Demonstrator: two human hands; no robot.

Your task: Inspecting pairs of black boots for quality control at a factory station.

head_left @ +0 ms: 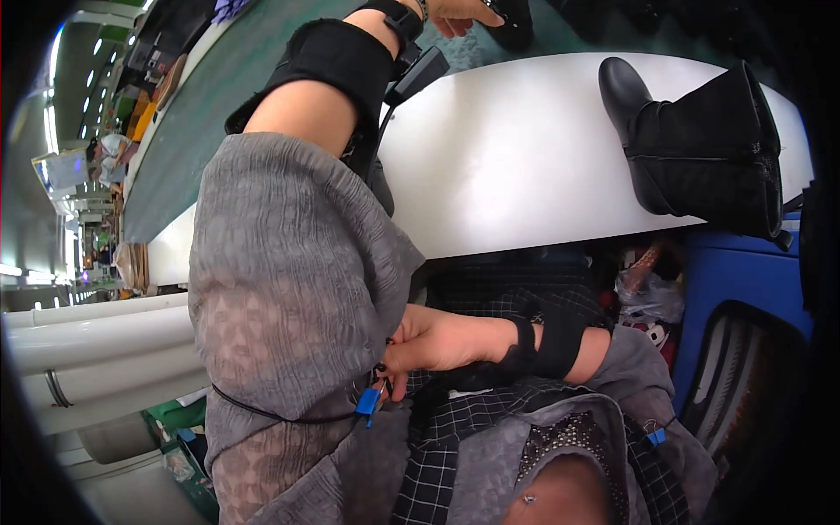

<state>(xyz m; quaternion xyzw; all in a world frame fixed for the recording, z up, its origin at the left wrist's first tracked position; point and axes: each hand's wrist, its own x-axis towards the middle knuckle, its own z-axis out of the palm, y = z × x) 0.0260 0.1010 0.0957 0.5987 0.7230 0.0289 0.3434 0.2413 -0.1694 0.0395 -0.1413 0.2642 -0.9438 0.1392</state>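
Two hands are seen: the left hand [459,13] is stretched past the white table [516,157], fingers loosely curled beside a dark object [514,22]. The right hand [429,343] is pinched closed on a blue clip [367,402] at the grey sleeve [289,280]. One black boot [700,144] lies on the table.

Grey crinkled sleeves [289,262], black wrist straps [547,346]

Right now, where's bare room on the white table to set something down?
The white table is bare between the raised left forearm and the black boot. The right end is taken by the boot. Under the near edge it is crowded: right hand, clutter.
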